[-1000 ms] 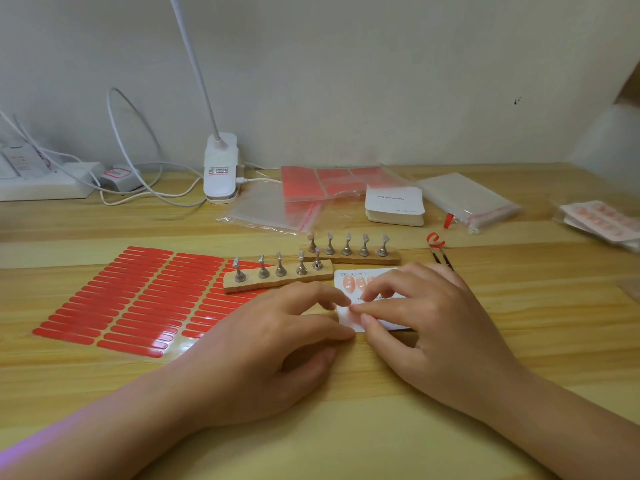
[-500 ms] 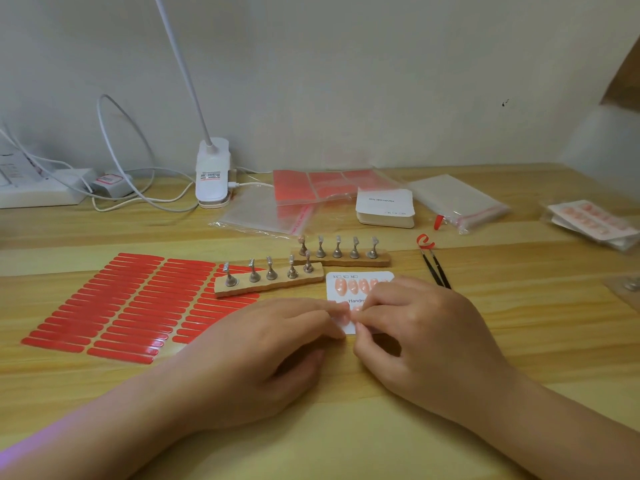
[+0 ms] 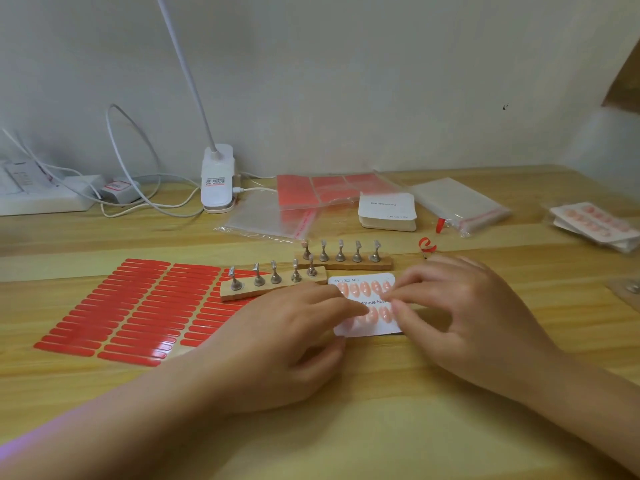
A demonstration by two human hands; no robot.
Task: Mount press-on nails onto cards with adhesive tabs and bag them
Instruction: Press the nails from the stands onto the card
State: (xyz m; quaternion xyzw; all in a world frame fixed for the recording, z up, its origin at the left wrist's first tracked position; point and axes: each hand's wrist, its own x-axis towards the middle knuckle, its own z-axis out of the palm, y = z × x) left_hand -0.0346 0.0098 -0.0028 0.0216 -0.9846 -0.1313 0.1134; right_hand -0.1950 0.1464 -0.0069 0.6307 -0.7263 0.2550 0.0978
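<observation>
Hands [image 3: 294,327] shifted; nails on card [image 3: 367,329].

A light wooden table [image 3: 346,427] carries a sheet of red adhesive tabs [image 3: 131,310], two wooden nail stands [image 3: 273,287] with metal pegs, a white card [image 3: 367,327] of pink nails, clear bags [image 3: 457,204], a card stack [image 3: 387,211], a lamp base [image 3: 217,180] and a power strip [image 3: 41,200].

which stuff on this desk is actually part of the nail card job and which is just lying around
Part of the job:
- white card with pink nails, under left hand and right hand
- red adhesive tab sheet
- wooden nail stands
- clear bags
- blank card stack

Lying about:
- desk lamp
- power strip
- cables
</observation>
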